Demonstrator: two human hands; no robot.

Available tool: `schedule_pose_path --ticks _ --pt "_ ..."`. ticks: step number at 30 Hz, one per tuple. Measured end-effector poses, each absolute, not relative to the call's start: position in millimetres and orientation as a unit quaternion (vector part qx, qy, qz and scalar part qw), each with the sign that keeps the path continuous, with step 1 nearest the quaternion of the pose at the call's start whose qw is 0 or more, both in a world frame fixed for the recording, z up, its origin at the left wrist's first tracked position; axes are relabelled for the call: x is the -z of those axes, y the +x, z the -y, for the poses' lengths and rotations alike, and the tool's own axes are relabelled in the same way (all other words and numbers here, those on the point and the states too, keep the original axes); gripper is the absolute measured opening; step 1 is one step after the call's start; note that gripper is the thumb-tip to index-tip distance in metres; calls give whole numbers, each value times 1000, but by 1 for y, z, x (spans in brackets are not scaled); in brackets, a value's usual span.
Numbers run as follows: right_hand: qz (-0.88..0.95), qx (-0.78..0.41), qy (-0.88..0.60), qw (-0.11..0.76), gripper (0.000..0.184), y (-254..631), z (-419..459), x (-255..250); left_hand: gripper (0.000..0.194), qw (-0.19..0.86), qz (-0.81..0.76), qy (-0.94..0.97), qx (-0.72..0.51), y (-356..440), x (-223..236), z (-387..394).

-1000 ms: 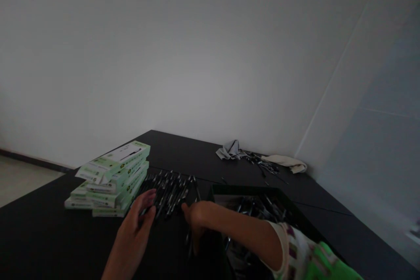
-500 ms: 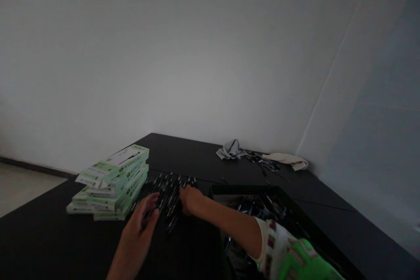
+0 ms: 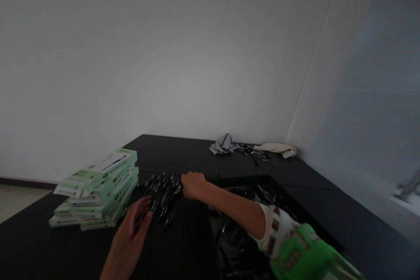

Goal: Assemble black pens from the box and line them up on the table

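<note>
with the left hand cupped, thumb and fingers apart, and the right hand turned so its grip cannot be told, the slim black plastic pens lie slanted between them, where light, even sideways pressure should keep each parallel.

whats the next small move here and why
Perhaps the left hand should nudge the near ends of the pens even: they look staggered, and it is loosely open beside them, while the right hand is at the row's right edge.
</note>
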State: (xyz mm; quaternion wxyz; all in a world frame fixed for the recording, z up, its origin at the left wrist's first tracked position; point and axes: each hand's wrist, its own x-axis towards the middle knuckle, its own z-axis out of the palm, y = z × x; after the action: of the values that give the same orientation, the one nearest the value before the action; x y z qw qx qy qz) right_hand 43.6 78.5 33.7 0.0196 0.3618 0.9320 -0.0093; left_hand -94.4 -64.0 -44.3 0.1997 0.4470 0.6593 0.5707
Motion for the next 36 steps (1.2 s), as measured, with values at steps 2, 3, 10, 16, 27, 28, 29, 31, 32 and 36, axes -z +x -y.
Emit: schedule_pose_path --ticks 2,3,10,16,27,28,29,31,32,36 --pt "-930 10 367 -6 29 71 -77 -50 56 202 -662 456 -560 -91 44 64" --pt "-930 12 367 -20 28 87 -78 -59 56 203 -663 461 -555 -89 44 63" --pt "-926 64 373 20 35 200 -96 -65 49 194 -645 520 -525 -58 37 48" --pt "-945 99 297 101 97 227 -77 -10 41 172 -612 604 -480 -9 25 35" --pt "-954 123 217 165 50 270 -50 -49 29 159 -517 739 -402 37 0 6" --pt "-953 122 224 161 48 277 -49 -54 29 163 -510 745 -398 39 -1 3" --pt "-951 121 237 157 46 282 -47 -59 28 168 -503 750 -395 41 -2 0" --pt "-945 122 267 145 46 292 -46 -67 28 178 -490 759 -389 46 -3 -5" --pt "-942 127 278 136 48 295 -46 -70 28 184 -485 763 -385 48 -4 -8" --pt "-941 159 284 87 46 306 -51 -73 28 209 -465 776 -372 55 -7 -17"
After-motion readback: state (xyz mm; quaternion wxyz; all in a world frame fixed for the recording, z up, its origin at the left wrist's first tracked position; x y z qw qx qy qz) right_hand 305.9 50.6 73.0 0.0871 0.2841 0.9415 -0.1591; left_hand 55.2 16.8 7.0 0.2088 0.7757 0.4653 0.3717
